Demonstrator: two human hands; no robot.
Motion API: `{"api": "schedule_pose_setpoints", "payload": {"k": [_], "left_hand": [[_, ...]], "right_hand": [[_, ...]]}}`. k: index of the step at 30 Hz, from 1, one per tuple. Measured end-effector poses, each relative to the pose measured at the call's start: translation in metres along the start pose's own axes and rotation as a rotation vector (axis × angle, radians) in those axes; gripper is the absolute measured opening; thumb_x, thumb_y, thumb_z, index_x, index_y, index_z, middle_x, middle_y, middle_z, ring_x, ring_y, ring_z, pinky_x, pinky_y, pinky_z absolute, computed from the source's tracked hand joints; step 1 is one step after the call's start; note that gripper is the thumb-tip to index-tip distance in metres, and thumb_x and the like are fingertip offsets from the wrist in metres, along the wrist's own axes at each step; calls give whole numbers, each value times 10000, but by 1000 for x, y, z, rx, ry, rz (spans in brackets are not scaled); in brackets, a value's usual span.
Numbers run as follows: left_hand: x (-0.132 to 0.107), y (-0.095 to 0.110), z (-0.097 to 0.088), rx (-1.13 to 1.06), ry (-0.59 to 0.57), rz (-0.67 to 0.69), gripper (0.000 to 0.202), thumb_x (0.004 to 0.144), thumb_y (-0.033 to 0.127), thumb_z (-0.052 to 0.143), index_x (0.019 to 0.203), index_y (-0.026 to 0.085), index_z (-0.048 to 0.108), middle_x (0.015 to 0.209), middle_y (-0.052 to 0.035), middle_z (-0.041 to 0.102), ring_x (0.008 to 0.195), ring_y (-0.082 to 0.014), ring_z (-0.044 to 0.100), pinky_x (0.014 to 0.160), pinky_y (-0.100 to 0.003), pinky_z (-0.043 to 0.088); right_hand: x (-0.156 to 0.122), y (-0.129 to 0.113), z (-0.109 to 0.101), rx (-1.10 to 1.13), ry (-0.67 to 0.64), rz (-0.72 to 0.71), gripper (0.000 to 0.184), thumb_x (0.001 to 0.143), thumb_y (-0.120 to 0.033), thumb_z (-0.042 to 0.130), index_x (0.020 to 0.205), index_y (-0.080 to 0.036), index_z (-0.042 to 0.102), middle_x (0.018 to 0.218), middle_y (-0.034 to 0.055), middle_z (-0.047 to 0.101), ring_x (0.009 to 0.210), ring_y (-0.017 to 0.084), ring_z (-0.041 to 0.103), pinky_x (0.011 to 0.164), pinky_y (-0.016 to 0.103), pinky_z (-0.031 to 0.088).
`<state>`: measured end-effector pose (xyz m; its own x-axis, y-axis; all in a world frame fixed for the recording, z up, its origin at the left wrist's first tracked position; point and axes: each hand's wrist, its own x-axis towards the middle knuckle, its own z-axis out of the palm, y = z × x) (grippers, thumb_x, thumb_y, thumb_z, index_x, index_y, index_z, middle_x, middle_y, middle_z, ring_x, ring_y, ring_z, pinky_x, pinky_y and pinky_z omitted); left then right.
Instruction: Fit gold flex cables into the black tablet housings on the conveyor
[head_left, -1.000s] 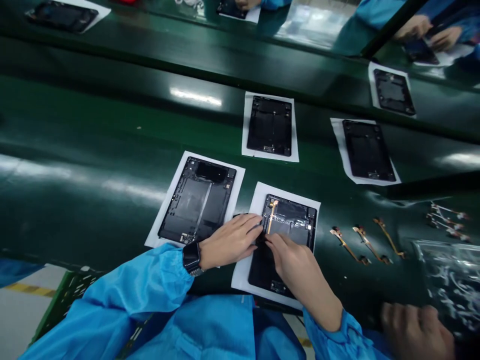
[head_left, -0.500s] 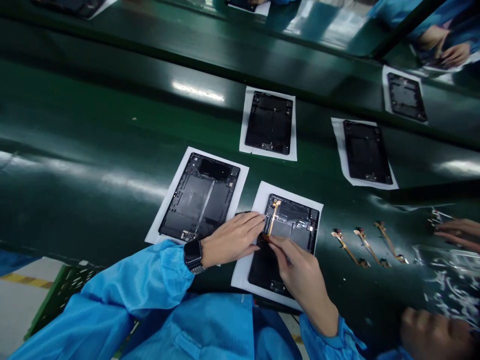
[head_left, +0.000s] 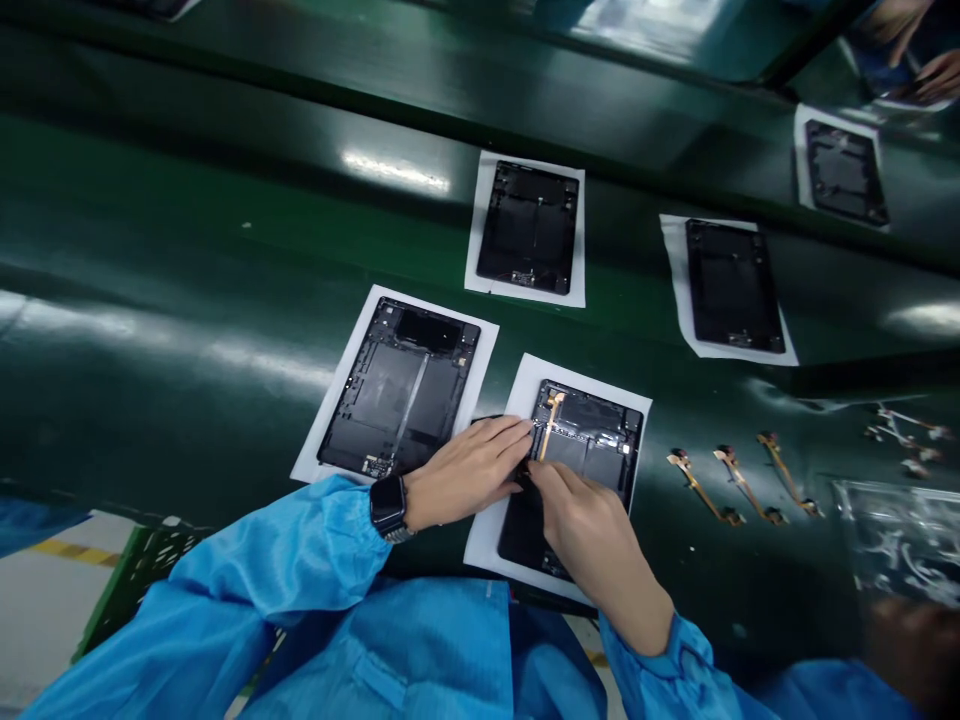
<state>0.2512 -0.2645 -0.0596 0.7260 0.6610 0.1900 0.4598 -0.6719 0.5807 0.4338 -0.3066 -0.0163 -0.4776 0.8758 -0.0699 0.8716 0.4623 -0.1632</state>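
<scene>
An open tablet housing (head_left: 519, 530) with dark inner parts lies on a white sheet (head_left: 484, 540) in front of me. Along its upper left part runs a gold flex cable (head_left: 550, 425). My right hand (head_left: 596, 520) pinches the lower end of this cable, and the fingertips hide that end. My left hand (head_left: 469, 470), with a watch on the wrist, rests at the housing's left edge, fingers stretched out and the thumb apart. Just to the left, a second open tablet housing (head_left: 382, 400) lies on its own white sheet, partly behind my left hand.
Several flex cables (head_left: 739, 482) lie to the right. Beyond them are small cable parts (head_left: 911, 435) and a clear plastic bag or tray (head_left: 855, 520). Further tablet housings (head_left: 529, 230) lie on the green bench. A co-worker's blurred hand (head_left: 911, 640) is at the lower right.
My right hand has turned slightly and its fingertips have moved up a little at the cable's lower end. At right, a co-worker's hand has left the small cable parts.
</scene>
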Motion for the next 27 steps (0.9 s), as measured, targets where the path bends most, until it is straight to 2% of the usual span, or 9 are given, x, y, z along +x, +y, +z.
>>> {"api": "schedule_pose_setpoints", "payload": {"k": [4,11,20,24,27], "left_hand": [[1,1,0,6,4,-5,516,913,305,633,1345,133,410,1412,-178,492,1378,-282,409,1114,-438,411],[-1,1,1,26,20,14,580,864,270,699,1343,111,414,1413,-178,485,1373,-292,411,1136,-430,383],[0,0,3,15,18,-6,542,894,287,658,1342,106,412,1411,-171,485,1371,-277,409,1134,-409,384],[-2,1,2,2,0,-13,555,890,273,662,1352,118,397,1413,-163,480,1379,-268,392,1140,-404,374],[-1,4,-5,1,-17,-15,553,885,269,666,1349,132,400,1400,-159,488,1368,-265,398,1131,-405,381]], "right_hand": [[8,1,-5,-31,-47,-13,293,875,0,384,911,-163,625,795,70,671,612,193,623,553,296,427],[-8,16,-3,46,-15,60,270,906,-43,427,1068,-169,603,929,67,715,720,199,678,602,285,466],[2,1,1,-30,-8,59,242,914,-47,426,994,-148,631,872,77,713,629,187,654,542,282,426],[-1,3,7,68,48,50,253,932,-69,415,1021,-146,639,911,92,715,656,196,658,564,289,444],[-7,15,13,330,148,117,212,949,-154,466,1060,-176,646,957,83,713,774,214,672,683,312,496]]}}
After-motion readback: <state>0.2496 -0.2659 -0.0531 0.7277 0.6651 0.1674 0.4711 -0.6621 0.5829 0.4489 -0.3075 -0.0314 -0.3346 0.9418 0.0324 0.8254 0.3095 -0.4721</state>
